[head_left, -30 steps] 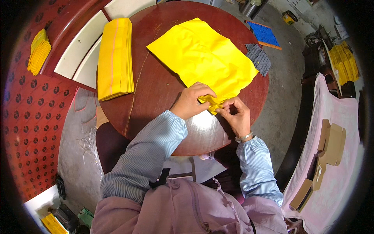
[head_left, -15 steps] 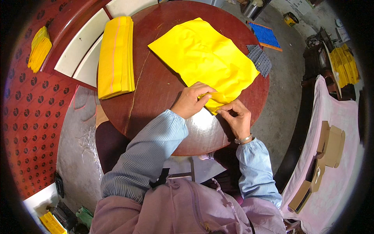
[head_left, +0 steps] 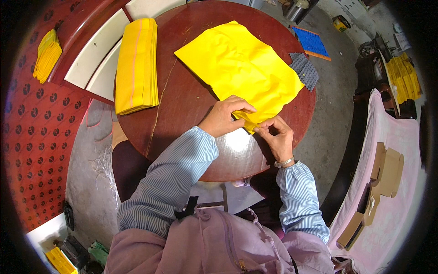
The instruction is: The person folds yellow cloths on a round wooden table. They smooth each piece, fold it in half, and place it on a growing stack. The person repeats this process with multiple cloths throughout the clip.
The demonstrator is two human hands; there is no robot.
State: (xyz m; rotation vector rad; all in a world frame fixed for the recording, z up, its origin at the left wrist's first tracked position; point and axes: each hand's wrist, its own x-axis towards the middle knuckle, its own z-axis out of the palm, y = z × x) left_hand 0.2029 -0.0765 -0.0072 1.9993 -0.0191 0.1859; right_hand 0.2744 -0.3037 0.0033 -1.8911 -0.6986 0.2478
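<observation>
Round dark-red bench (head_left: 182, 114) on a grey concrete floor, red patterned mat (head_left: 32, 150) at far left with a small yellow pile (head_left: 45, 55). Neat stack of folded yellow sheets (head_left: 136, 66) at the bench's left edge. Large yellow sheet (head_left: 237, 64) spread mid-bench, long axis slanting from upper left down to its near corner at the hands. Left hand (head_left: 223, 118) pressed on that corner, fingers curled over the fold; right hand (head_left: 277, 137) just beside it, thumb and forefinger in a narrow grip on the same folded corner. Both equally near. Blue and grey studded mats (head_left: 306, 55) beyond, flat cardboard pieces (head_left: 383, 173) on a pink cloth (head_left: 401, 214) at right.
</observation>
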